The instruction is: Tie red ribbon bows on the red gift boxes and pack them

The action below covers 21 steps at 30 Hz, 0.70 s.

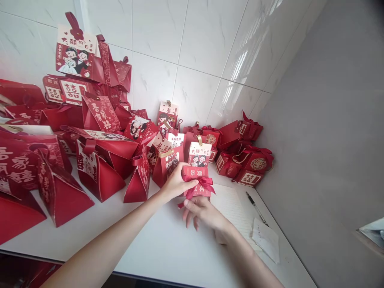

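Note:
A small red gift box point(196, 181) with white characters and a red ribbon bow sits on the white table point(156, 240) in front of me. My left hand point(175, 182) grips its left side with curled fingers. My right hand point(202, 214) is under its near edge, fingers curled at the ribbon's loose end. Right behind the box stands a red box with a cartoon-couple tag point(199, 154).
Many red gift bags and boxes crowd the table's left and back, piled against the tiled wall point(195, 52). Smaller red boxes point(250, 160) cluster at the back right corner. A lined paper sheet point(234, 208), a pen point(255, 206) and a white slip point(267, 240) lie to the right, beside a grey wall.

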Motion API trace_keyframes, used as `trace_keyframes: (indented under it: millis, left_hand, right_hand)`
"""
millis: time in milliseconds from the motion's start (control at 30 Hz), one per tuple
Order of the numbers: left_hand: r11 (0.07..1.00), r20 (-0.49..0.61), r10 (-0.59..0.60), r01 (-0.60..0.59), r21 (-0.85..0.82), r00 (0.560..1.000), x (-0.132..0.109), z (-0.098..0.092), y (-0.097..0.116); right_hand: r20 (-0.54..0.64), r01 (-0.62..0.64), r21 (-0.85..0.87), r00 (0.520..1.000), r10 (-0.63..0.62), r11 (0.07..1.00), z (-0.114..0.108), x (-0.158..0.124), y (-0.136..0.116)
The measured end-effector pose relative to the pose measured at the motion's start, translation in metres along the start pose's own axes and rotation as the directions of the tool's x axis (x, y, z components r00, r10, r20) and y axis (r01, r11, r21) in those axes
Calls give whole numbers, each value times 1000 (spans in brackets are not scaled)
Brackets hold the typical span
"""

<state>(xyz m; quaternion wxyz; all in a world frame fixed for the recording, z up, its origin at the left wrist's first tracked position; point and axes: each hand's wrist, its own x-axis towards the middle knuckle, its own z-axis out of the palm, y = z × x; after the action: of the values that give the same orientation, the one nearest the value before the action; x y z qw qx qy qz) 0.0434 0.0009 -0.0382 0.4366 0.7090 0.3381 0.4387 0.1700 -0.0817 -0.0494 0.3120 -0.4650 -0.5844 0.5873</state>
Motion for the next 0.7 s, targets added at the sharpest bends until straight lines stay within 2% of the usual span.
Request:
trace_keyframes:
  millis: [67,133,433,700]
  left_hand:
    - [1000,3,0,0,-19,1000,0,0,0]
    - [1000,0,0,0,-32,1000,0,1,0]
    - [999,-3,42,-42,23,999,0,1,-2]
    - [1000,18,24,-24,5,1000,-1,0,-1]
  right_hand:
    - [-119,73,51,991,-66,996,9,6,2]
    - [-155,117,56,982,-107,992,13,7,2]
    - [-65,149,-46,986,-151,988,13,5,4]
    - [-34,165,-83,985,-168,983,10,3,5]
